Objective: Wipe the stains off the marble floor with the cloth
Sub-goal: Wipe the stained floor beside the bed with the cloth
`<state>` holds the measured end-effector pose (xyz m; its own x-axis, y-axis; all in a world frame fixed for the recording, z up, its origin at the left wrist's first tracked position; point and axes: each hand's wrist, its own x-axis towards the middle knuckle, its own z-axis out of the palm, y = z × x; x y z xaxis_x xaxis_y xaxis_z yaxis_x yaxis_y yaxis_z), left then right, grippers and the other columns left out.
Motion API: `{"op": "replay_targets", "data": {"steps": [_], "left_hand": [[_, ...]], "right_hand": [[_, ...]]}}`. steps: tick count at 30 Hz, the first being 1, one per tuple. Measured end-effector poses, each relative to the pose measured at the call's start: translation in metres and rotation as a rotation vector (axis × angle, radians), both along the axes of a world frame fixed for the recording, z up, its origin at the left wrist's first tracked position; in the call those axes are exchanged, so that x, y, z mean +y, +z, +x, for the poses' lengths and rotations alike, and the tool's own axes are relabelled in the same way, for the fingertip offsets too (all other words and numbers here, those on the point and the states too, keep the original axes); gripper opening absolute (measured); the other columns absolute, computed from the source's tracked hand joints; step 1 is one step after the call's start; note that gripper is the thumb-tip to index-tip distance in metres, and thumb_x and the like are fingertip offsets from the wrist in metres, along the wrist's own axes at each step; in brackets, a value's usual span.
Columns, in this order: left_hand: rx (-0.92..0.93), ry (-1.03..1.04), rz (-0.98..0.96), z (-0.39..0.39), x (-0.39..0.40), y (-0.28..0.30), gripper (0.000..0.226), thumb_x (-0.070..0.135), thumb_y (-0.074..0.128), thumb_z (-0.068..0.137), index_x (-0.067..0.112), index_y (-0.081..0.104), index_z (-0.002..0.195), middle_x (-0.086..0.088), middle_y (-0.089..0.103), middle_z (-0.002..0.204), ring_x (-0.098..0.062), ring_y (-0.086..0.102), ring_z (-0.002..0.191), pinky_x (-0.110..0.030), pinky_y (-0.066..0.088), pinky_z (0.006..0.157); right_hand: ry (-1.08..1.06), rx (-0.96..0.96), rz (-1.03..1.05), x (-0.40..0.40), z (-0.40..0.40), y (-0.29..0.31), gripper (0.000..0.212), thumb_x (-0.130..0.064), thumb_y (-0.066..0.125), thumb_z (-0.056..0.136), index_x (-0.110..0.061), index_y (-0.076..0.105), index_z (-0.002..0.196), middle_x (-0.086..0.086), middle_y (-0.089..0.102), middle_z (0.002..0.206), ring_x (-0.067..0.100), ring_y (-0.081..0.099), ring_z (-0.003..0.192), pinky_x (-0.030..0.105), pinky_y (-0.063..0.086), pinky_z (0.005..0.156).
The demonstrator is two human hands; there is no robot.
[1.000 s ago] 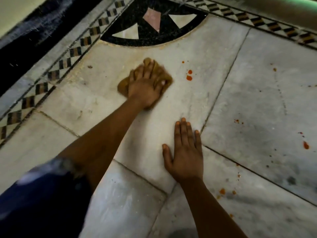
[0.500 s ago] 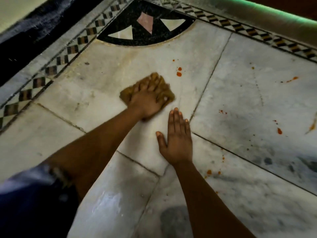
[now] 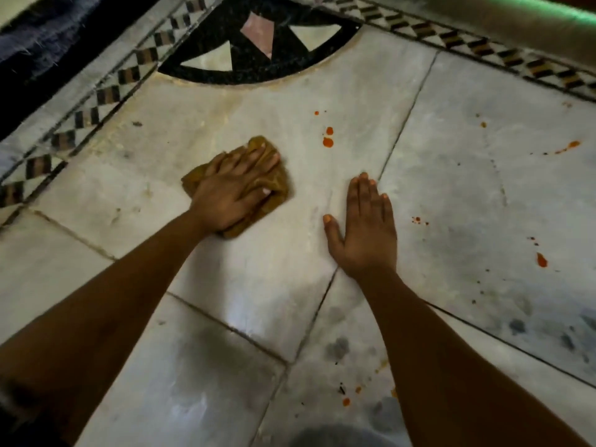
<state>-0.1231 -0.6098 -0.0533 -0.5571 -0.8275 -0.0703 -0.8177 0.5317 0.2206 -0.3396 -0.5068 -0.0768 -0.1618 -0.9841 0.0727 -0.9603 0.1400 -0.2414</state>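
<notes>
seemingly cloth (image 3: 272, 185) under left hand (image 3: 230, 196)

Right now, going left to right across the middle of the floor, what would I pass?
Cloth under the left hand → right hand flat on the floor → small red spots → larger red drop.

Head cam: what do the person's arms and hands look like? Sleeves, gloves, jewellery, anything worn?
Both forearms are bare as far as the frame shows; no sleeve reaches them. The left hand and right hand wear no gloves, and no rings, watch or bracelets are visible. Fingernails are short and look unpainted. A dark, blurred patch at the bottom left corner may be clothing, but it is too unclear to tell.
</notes>
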Motion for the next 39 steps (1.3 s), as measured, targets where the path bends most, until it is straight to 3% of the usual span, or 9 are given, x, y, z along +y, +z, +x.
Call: {"op": "replay_targets", "data": {"steps": [6,9,13,16,20,23,29,35,39], "left_hand": [[-0.020,0.299,0.060,-0.043,-0.100,0.006,0.056,0.052,0.023,0.096,0.033,0.012,0.148,0.005,0.006,0.159,-0.017,0.006,0.145,-0.042,0.005,0.114],[0.033,0.326,0.131,-0.084,-0.148,0.006,0.053,0.048,0.025,0.099,0.034,0.015,0.149,0.009,0.005,0.158,-0.014,0.002,0.145,-0.041,0.001,0.114],[0.117,0.182,0.242,-0.149,-0.158,0.014,0.052,0.047,0.024,0.099,0.030,0.017,0.148,0.006,0.008,0.158,-0.015,0.005,0.145,-0.037,-0.001,0.115],[0.064,-0.031,0.254,-0.158,-0.118,0.013,0.055,0.048,0.026,0.099,0.030,0.012,0.149,0.006,0.006,0.158,-0.015,0.004,0.145,-0.034,-0.002,0.114],[-0.050,-0.230,-0.018,-0.116,-0.052,-0.001,0.061,0.064,0.015,0.088,0.044,0.009,0.145,0.005,0.008,0.158,-0.023,0.008,0.145,-0.046,0.002,0.114],[-0.096,-0.106,-0.011,-0.124,-0.070,-0.003,0.063,0.065,0.009,0.085,0.045,0.010,0.145,0.003,0.009,0.158,-0.024,0.007,0.145,-0.049,0.003,0.114],[-0.093,0.123,0.042,-0.168,-0.137,0.003,0.058,0.055,0.022,0.096,0.034,0.008,0.149,0.003,0.000,0.159,-0.026,0.002,0.145,-0.049,0.001,0.114],[-0.025,-0.109,-0.041,-0.090,-0.046,-0.004,0.062,0.060,0.013,0.087,0.040,0.016,0.145,0.002,0.018,0.157,-0.023,0.015,0.144,-0.043,0.008,0.113],[-0.098,0.253,-0.031,-0.106,-0.115,-0.005,0.060,0.056,0.019,0.095,0.030,0.018,0.149,0.000,0.008,0.159,-0.026,0.006,0.145,-0.047,0.006,0.114]], "right_hand": [[-0.014,-0.047,0.022,-0.002,-0.001,0.003,0.074,-0.048,0.029,0.089,-0.002,0.022,0.147,0.016,0.020,0.154,0.028,0.018,0.143,0.041,0.010,0.116],[-0.017,-0.046,0.039,-0.001,0.001,0.004,0.074,-0.048,0.031,0.089,-0.002,0.023,0.147,0.016,0.020,0.154,0.027,0.018,0.143,0.042,0.012,0.115],[-0.021,-0.032,0.064,0.000,0.000,0.004,0.074,-0.049,0.030,0.089,-0.003,0.021,0.147,0.015,0.018,0.155,0.026,0.017,0.144,0.041,0.011,0.115],[-0.025,-0.041,0.076,-0.001,0.001,0.005,0.074,-0.048,0.030,0.089,-0.003,0.022,0.147,0.015,0.019,0.154,0.027,0.018,0.143,0.041,0.011,0.115],[-0.029,-0.052,0.079,-0.001,0.002,0.005,0.074,-0.048,0.031,0.088,-0.002,0.025,0.146,0.017,0.023,0.153,0.029,0.022,0.142,0.041,0.011,0.114],[-0.034,-0.059,0.056,-0.001,0.002,0.004,0.074,-0.048,0.031,0.088,-0.002,0.023,0.146,0.016,0.022,0.153,0.027,0.020,0.142,0.040,0.010,0.115],[-0.022,-0.061,0.062,0.000,0.000,0.004,0.074,-0.049,0.029,0.089,-0.004,0.019,0.148,0.014,0.017,0.155,0.025,0.015,0.144,0.039,0.008,0.115],[-0.035,-0.073,0.059,-0.001,0.001,0.006,0.074,-0.047,0.033,0.087,-0.002,0.024,0.146,0.016,0.022,0.154,0.027,0.021,0.142,0.040,0.011,0.115],[-0.037,-0.087,0.056,-0.001,0.001,0.007,0.074,-0.047,0.032,0.088,-0.003,0.023,0.146,0.015,0.021,0.154,0.027,0.019,0.143,0.040,0.011,0.115]]}}
